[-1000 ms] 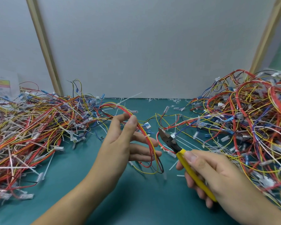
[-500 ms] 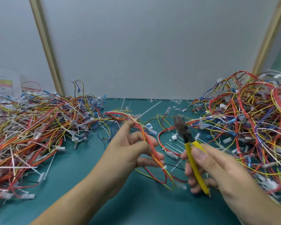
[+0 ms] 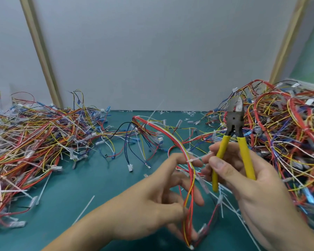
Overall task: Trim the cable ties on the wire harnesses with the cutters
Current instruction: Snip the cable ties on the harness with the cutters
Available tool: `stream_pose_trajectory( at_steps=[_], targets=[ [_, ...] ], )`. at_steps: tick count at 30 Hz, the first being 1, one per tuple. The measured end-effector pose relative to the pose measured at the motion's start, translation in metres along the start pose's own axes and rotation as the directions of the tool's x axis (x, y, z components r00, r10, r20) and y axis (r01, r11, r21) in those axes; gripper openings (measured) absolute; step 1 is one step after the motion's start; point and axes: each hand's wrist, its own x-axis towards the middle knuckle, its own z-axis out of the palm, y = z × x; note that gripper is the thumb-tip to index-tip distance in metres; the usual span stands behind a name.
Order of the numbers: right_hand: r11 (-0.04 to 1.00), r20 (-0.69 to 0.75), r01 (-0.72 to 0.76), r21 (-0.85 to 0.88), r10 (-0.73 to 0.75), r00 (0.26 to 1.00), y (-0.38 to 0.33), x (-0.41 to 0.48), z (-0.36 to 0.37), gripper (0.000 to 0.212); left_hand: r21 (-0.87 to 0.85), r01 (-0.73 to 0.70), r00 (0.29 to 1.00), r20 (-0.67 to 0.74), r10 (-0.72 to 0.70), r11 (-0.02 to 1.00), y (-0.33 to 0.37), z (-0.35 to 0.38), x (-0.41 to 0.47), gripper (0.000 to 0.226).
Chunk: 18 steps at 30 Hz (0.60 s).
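My left hand (image 3: 159,201) holds a wire harness (image 3: 172,136) of red, yellow and white wires, which arcs up from the mat and runs down between its spread fingers. A white cable tie (image 3: 196,159) wraps the harness by my index finger, its tail sticking out to the right. My right hand (image 3: 252,196) grips the yellow-handled cutters (image 3: 243,156) upright. Their dark jaws (image 3: 235,109) point up and stand slightly apart, above and right of the tie. My right fingertips touch the tie's tail.
Big tangled piles of harnesses lie at the left (image 3: 34,142) and the right (image 3: 288,142). Loose harnesses (image 3: 134,142) and cut white tie tails (image 3: 83,209) litter the green mat (image 3: 80,178). A grey wall panel (image 3: 152,51) closes the back.
My right hand has swung the cutters from pointing left to standing upright and brought them closer. My left hand has moved right with the harness, its fingers now spread.
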Motion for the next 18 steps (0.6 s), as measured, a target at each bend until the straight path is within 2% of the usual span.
stream_pose_trajectory(
  at_steps=[3,6,8,11,14,18],
  targets=[
    [0.997,-0.023,-0.006,0.073,0.008,1.0,0.002,0.001,0.003,0.028,0.011,0.016,1.0,0.021,-0.016,1.0,0.0,0.005,0.002,0.063],
    [0.997,-0.025,0.008,0.078,-0.006,1.0,0.001,0.002,0.005,0.02,-0.031,0.017,1.0,0.023,-0.016,0.999,0.001,0.005,0.001,0.062],
    [0.998,-0.028,0.058,0.016,-0.057,0.998,-0.002,0.001,0.005,0.018,-0.112,0.013,1.0,0.014,-0.012,0.994,0.004,0.004,0.001,0.053],
    [0.986,0.003,0.139,-0.093,-0.139,0.99,-0.003,-0.002,0.009,0.016,-0.223,-0.055,0.987,-0.16,0.019,0.973,0.005,0.003,0.004,0.031],
    [0.981,0.037,0.158,-0.11,-0.154,0.987,-0.002,-0.006,0.014,0.015,-0.147,-0.099,0.942,-0.332,0.045,0.984,0.002,0.004,0.008,0.02],
    [0.978,0.07,0.163,-0.128,-0.155,0.985,-0.001,-0.008,0.015,0.015,-0.097,-0.061,0.916,-0.4,0.017,0.993,0.001,0.003,0.009,0.011]
  ],
)
